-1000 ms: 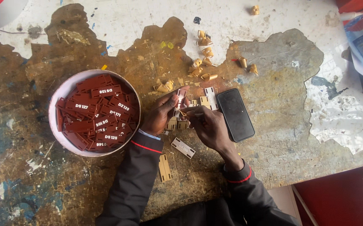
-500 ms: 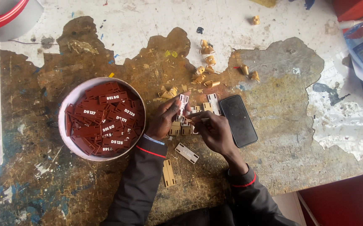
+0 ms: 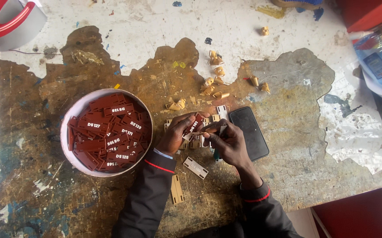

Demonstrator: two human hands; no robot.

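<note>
Fingers of left hand (image 3: pixel 175 136) pinch a dark-red tag (image 3: pixel 195 124) steady w/ right hand (image 3: pixel 228 143) clamped on a small tool, near bench's front edge beside the bowl (image 3: pixel 74 115).

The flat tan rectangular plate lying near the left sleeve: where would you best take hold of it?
Pinch the flat tan rectangular plate across its two long edges, coming straight down from above. It lies flat on the worn wooden table, long axis pointing away from the person, so the narrow width suits the fingers.

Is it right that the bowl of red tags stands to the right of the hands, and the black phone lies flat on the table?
Not quite. The head view shows the bowl of red tags left of the hands, not right. The phone does lie flat on the table.
</note>
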